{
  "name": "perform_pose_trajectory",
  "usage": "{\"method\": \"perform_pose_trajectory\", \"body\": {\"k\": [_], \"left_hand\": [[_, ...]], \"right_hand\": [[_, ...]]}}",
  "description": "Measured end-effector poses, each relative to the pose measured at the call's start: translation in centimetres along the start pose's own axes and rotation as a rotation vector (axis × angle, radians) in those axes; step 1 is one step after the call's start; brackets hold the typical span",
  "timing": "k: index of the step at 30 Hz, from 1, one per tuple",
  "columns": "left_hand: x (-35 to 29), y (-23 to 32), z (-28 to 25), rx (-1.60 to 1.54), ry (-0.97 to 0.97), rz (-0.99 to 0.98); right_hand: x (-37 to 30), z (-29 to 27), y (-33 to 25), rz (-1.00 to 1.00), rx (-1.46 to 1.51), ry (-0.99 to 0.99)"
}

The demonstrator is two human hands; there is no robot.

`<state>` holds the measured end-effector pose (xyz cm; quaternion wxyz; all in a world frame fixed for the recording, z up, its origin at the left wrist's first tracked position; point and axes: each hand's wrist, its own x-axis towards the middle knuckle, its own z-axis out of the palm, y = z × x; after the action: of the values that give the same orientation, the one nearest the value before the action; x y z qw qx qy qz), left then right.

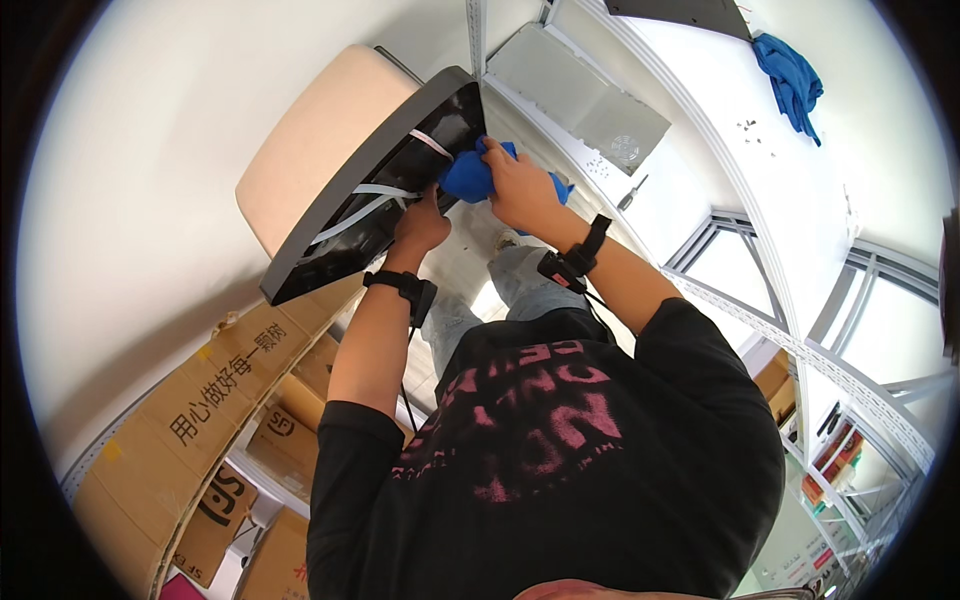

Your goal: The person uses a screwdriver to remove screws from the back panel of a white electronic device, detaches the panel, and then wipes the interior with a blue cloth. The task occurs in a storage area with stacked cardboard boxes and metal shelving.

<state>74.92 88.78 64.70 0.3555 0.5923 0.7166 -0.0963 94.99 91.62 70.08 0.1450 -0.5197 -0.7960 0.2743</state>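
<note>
A large panel (pixel 365 180) with a dark grey rim and a glossy black inner face stands tilted in front of me, and pale flat cables (pixel 350 215) run across that face. My left hand (pixel 423 228) rests against the inner face by the cable ends. Its index finger is stretched out, while the other fingers are partly hidden. In my right hand (pixel 522 187) a bunched blue cloth (pixel 468 178) is gripped, pressed near the panel's right edge. Part of the cloth hangs below the fingers.
Behind the panel leans a rounded peach-coloured board (pixel 320 135). Brown cardboard boxes (pixel 190 430) fill the lower left. On the right, a white bench (pixel 710 190) bears a screwdriver (pixel 632 193), small loose screws (pixel 757 140) and another blue cloth (pixel 790 80). A grey metal plate (pixel 580 90) lies farther back.
</note>
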Motion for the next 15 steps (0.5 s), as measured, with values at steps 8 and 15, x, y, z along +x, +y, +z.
{"method": "perform_pose_trajectory", "body": {"k": [8,15], "left_hand": [[0.8,-0.4,0.6,-0.014,-0.010,-0.012],[0.6,-0.4,0.2,-0.027,-0.031,-0.015]], "right_hand": [[1.3,-2.1,-1.7,-0.187,-0.094,0.156],[1.4,-1.9,-2.0,-0.140,-0.135,0.155]]}}
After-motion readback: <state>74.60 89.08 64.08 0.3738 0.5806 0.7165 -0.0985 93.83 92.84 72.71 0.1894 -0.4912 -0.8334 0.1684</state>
